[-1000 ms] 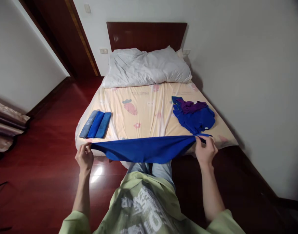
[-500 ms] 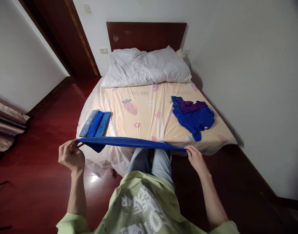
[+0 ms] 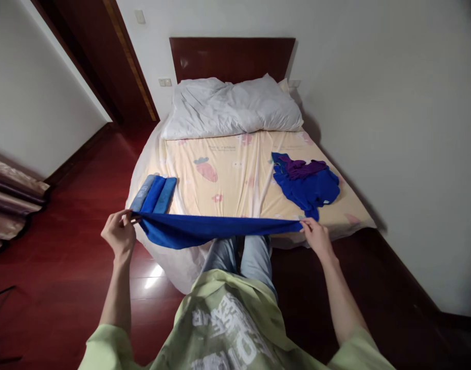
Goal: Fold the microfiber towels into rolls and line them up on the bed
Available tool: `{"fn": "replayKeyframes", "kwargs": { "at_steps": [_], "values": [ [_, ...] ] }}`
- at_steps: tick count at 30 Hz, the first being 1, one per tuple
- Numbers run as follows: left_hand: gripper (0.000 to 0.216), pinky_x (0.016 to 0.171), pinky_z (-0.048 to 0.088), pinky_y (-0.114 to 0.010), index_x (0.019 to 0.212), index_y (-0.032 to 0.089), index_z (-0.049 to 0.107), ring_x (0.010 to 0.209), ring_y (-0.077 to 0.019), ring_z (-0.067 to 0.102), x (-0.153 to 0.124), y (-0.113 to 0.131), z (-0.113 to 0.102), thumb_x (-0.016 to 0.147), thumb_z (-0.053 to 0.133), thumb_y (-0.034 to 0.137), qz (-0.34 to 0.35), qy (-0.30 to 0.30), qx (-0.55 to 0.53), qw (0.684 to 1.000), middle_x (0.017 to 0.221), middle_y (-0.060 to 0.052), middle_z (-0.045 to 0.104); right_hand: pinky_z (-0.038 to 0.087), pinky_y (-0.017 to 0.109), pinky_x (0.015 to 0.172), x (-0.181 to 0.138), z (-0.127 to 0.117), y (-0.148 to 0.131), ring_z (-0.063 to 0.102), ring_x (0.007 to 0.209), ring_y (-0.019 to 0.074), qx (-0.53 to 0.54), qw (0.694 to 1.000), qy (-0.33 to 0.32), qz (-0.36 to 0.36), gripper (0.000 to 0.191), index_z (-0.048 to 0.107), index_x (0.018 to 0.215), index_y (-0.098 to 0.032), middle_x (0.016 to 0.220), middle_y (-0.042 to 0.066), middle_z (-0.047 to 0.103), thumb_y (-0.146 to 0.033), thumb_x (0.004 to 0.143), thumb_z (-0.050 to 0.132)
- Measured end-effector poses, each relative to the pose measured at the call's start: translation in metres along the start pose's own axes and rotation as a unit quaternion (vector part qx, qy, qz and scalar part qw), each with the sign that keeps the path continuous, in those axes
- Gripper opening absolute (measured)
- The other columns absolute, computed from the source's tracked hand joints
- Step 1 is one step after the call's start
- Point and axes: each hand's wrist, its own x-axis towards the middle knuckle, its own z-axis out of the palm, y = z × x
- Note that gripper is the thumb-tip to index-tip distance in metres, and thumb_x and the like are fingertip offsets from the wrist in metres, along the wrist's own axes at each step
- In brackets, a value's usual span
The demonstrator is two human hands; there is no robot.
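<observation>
A blue towel [image 3: 204, 228] is stretched sideways between my two hands, over the near edge of the bed. My left hand [image 3: 120, 229] pinches its left corner, and my right hand [image 3: 315, 235] pinches the right corner. The cloth hangs lower on the left than on the right. Just beyond my left hand lie three folded towels side by side: a grey one [image 3: 143, 192], a bright blue one [image 3: 154, 194] and a darker blue one [image 3: 166, 195]. Past my right hand is a crumpled heap of blue cloth [image 3: 310, 186] with a purple cloth [image 3: 303, 168] on top.
The bed [image 3: 228, 180] has a cream patterned sheet and a white quilt or pillow [image 3: 235, 108] bunched against the dark wooden headboard [image 3: 231, 59]. A wall runs along the right side. Curtains [image 3: 12, 200] hang at the left over a dark red floor [image 3: 73, 246].
Both hands have shifted slightly right; they have risen a little. The towel now hangs wider and more open, where before it was a narrow band.
</observation>
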Motion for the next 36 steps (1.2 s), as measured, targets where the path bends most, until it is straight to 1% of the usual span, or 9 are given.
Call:
{"fn": "replayKeyframes", "kwargs": {
  "at_steps": [4, 8, 12, 16, 20, 24, 30, 33, 36],
  "values": [
    [0.021, 0.070, 0.055, -0.027, 0.099, 0.013, 0.077, 0.075, -0.0146, 0.067, 0.036, -0.001, 0.018, 0.092, 0.061, 0.025, 0.057, -0.019, 0.025, 0.998, 0.092, -0.007, 0.070, 0.056, 0.036, 0.072, 0.044, -0.021, -0.010, 0.073, 0.073, 0.0241, -0.017, 0.997, 0.067, -0.037, 0.040, 0.067, 0.087, -0.018, 0.079, 0.010, 0.075, -0.056, 0.092, 0.054],
    [0.023, 0.074, 0.054, -0.027, 0.100, 0.011, 0.077, 0.076, -0.0128, 0.065, 0.057, 0.001, 0.025, 0.092, 0.057, 0.019, 0.086, -0.020, 0.035, 0.996, 0.094, -0.007, 0.071, 0.059, 0.036, 0.076, 0.065, -0.040, -0.016, 0.072, 0.079, 0.0215, 0.000, 0.992, 0.062, -0.106, 0.033, 0.071, 0.098, -0.017, 0.099, 0.012, 0.075, -0.046, 0.093, 0.057],
    [0.025, 0.074, 0.053, -0.025, 0.097, 0.014, 0.077, 0.076, -0.0128, 0.066, 0.055, -0.001, 0.008, 0.090, 0.054, 0.018, 0.128, -0.041, 0.043, 0.990, 0.091, -0.005, 0.072, 0.058, 0.037, 0.080, 0.060, -0.059, -0.013, 0.072, 0.083, 0.0214, -0.042, 0.990, 0.016, -0.132, 0.025, 0.073, 0.102, -0.018, 0.104, 0.010, 0.075, -0.033, 0.092, 0.056],
    [0.025, 0.072, 0.054, -0.024, 0.093, 0.019, 0.076, 0.079, -0.0152, 0.071, 0.048, -0.014, -0.020, 0.087, 0.054, 0.028, 0.132, -0.147, 0.045, 0.979, 0.090, -0.003, 0.074, 0.057, 0.036, 0.078, 0.046, -0.078, -0.005, 0.073, 0.080, 0.0234, -0.061, 0.992, -0.045, -0.105, 0.025, 0.075, 0.094, -0.019, 0.090, 0.008, 0.077, -0.037, 0.091, 0.057],
    [0.025, 0.069, 0.058, -0.026, 0.089, 0.024, 0.075, 0.076, -0.0190, 0.074, 0.058, -0.029, -0.040, 0.076, 0.063, 0.042, 0.030, -0.280, 0.031, 0.959, 0.080, 0.000, 0.076, 0.059, 0.036, 0.071, 0.044, -0.100, -0.001, 0.074, 0.071, 0.0239, -0.002, 0.994, -0.106, -0.030, 0.037, 0.075, 0.093, -0.020, 0.083, 0.008, 0.077, -0.054, 0.088, 0.061],
    [0.036, 0.071, 0.061, -0.031, 0.090, 0.023, 0.074, 0.075, -0.0231, 0.076, 0.082, -0.036, -0.040, 0.067, 0.072, 0.051, -0.110, -0.393, 0.024, 0.913, 0.078, -0.003, 0.077, 0.060, 0.038, 0.071, 0.063, -0.119, -0.005, 0.074, 0.069, 0.0249, 0.040, 0.989, -0.144, 0.018, 0.048, 0.076, 0.089, -0.021, 0.083, 0.008, 0.077, -0.066, 0.076, 0.070],
    [0.032, 0.064, 0.061, -0.029, 0.087, 0.018, 0.074, 0.071, -0.0229, 0.076, 0.118, -0.042, 0.010, 0.071, 0.082, 0.044, -0.146, -0.514, 0.031, 0.845, 0.078, -0.006, 0.077, 0.059, 0.037, 0.067, 0.117, -0.116, -0.016, 0.074, 0.068, 0.0263, 0.043, 0.976, -0.205, 0.066, 0.051, 0.075, 0.086, -0.018, 0.067, 0.008, 0.072, -0.066, 0.069, 0.077],
    [0.020, 0.062, 0.058, -0.024, 0.090, 0.014, 0.074, 0.063, -0.0176, 0.074, 0.134, -0.041, 0.054, 0.078, 0.078, 0.029, -0.102, -0.513, 0.042, 0.851, 0.069, -0.002, 0.075, 0.058, 0.035, 0.062, 0.152, -0.097, -0.024, 0.072, 0.062, 0.0244, 0.036, 0.982, -0.177, 0.050, 0.043, 0.073, 0.079, -0.016, 0.063, 0.008, 0.071, -0.059, 0.073, 0.078],
    [0.012, 0.064, 0.054, -0.018, 0.091, 0.009, 0.074, 0.059, -0.0115, 0.070, 0.151, -0.029, 0.096, 0.081, 0.072, 0.016, -0.046, -0.464, 0.055, 0.883, 0.062, 0.003, 0.071, 0.057, 0.033, 0.061, 0.190, -0.074, -0.034, 0.071, 0.059, 0.0228, 0.017, 0.995, -0.100, 0.000, 0.035, 0.071, 0.073, -0.017, 0.062, 0.007, 0.071, -0.051, 0.079, 0.075]
  ]
}}
